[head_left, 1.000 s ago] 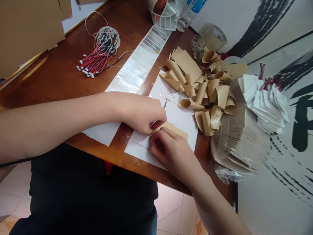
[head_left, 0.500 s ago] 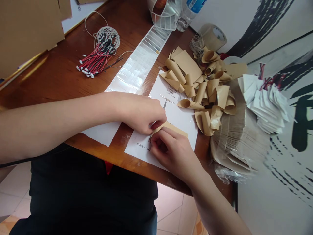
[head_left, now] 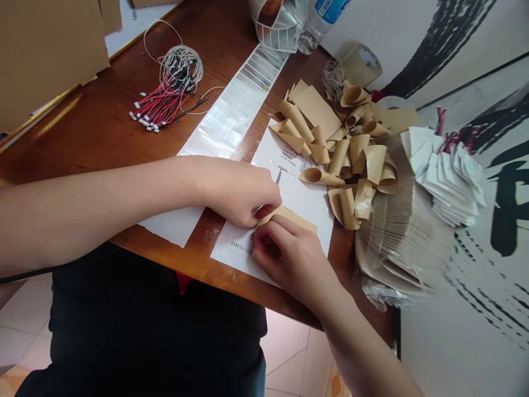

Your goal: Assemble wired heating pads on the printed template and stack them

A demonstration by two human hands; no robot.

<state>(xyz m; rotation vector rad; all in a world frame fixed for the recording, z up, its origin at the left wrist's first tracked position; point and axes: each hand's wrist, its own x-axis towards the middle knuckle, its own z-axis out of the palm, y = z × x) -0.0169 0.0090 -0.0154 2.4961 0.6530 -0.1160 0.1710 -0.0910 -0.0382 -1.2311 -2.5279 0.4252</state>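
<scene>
My left hand (head_left: pixel 248 190) is closed over the printed white sheet (head_left: pixel 300 193), its fingertips pinched at the left end of a brown paper piece (head_left: pixel 303 219). A thin grey metal tool (head_left: pixel 279 176) shows just past its knuckles; whether the hand grips it is hidden. My right hand (head_left: pixel 295 253) lies against the near edge of the same brown paper, thumb and forefinger curled together close to the left fingertips. What sits between the fingers of either hand is too small or covered to make out. Part of the print "DRS-20" shows beside the right hand.
Rolled brown paper pieces (head_left: pixel 341 157) are heaped beyond the sheet. To the right lie a plastic-wrapped card stack (head_left: pixel 397 242) and white tags (head_left: pixel 448 176). A clear strip (head_left: pixel 231 113), red-black wires (head_left: pixel 161 107), tape roll (head_left: pixel 363 63) and bottle (head_left: pixel 312 36) stand farther back.
My right hand has shifted very slightly to the left, covering a little more of the print. My left hand and the brown paper look unchanged.
</scene>
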